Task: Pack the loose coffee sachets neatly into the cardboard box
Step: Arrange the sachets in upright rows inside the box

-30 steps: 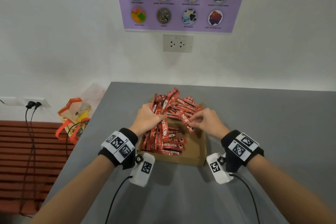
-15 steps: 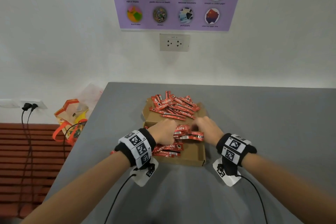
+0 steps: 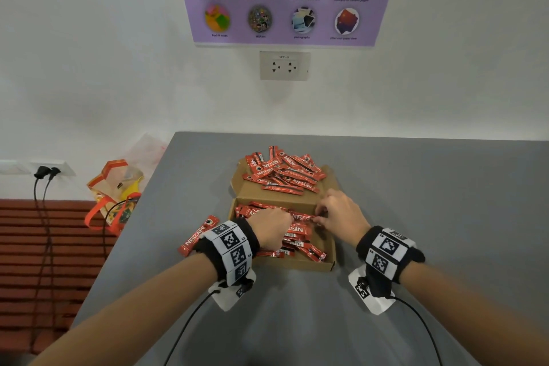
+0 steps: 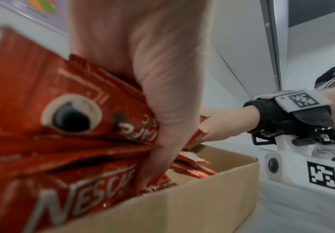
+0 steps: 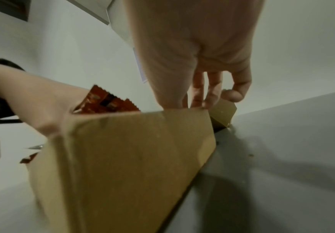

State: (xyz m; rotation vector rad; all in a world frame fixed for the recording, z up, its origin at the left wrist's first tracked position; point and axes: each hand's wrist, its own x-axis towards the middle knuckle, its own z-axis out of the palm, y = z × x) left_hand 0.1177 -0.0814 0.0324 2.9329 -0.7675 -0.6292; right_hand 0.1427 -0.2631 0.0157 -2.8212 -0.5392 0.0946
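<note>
An open cardboard box [image 3: 297, 265] sits mid-table, its lid flap folded back. A loose pile of red coffee sachets [image 3: 282, 174] lies on that flap. More sachets lie in the tray. My left hand [image 3: 271, 230] is inside the tray and grips a bundle of sachets [image 3: 300, 217]. The left wrist view shows its thumb [image 4: 162, 94] curled across the bundle [image 4: 43, 94], above the box wall [image 4: 182, 209]. My right hand [image 3: 335, 212] pinches the bundle's right end. Its fingertips [image 5: 200, 94] dip out of sight behind the box wall [image 5: 132, 165]. One sachet [image 3: 198, 235] lies on the table left of the box.
The grey table [image 3: 445, 202] stands against a white wall with a socket [image 3: 284, 65] and a purple poster. Off the table's left edge sit an orange-handled bag [image 3: 116, 193] and plugged-in cables [image 3: 38, 187]. Bare tabletop lies right of the box and in front of it.
Both hands have come back from the pile on the lid into the tray with a bundle of sachets. The bundle, upright a second ago, now lies flat across the tray.
</note>
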